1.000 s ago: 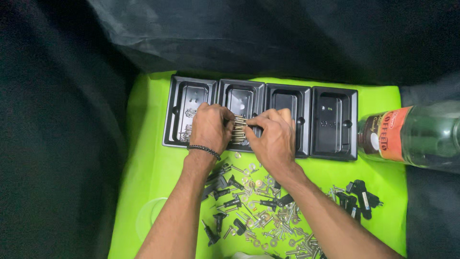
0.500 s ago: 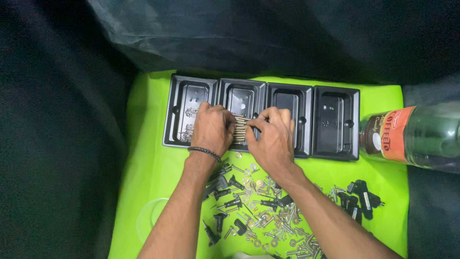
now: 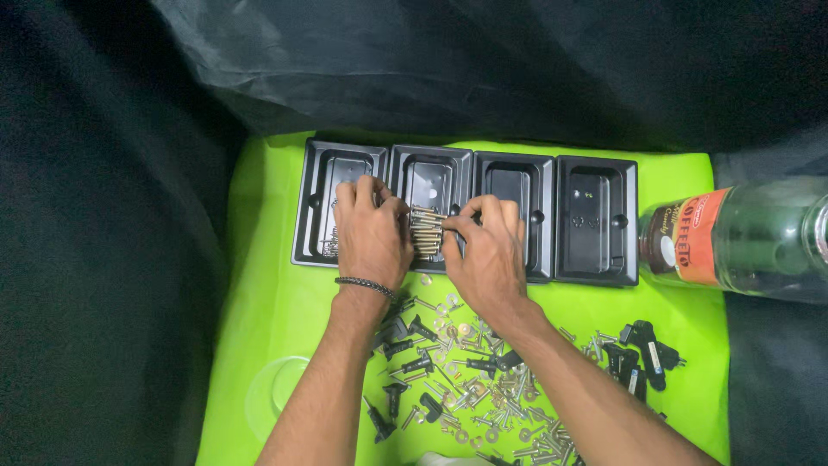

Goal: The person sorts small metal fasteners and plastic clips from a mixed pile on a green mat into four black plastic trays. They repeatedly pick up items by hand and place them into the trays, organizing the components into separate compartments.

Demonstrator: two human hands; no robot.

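Pinching screw bundle (image 3: 425, 231) between your left hand (image 3: 371, 233) and right hand (image 3: 487, 250) fingers; tray (image 3: 595, 220) compartments beneath half hidden, bottle (image 3: 742, 237) cut off right.

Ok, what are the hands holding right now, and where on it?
Both hands, left hand and right hand, pinch a bundle of screws by its two ends.

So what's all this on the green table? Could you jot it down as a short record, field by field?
surface: bright green table cover
tray: black tray with four compartments in a row
left hand: left hand on a bundle of screws, over the second compartment from the left
right hand: right hand pinching the same bundle from the other side
wrist: dark bracelet on the left wrist
loose parts: pile of screws, washers and black pieces
nearby: glass bottle lying at the right edge
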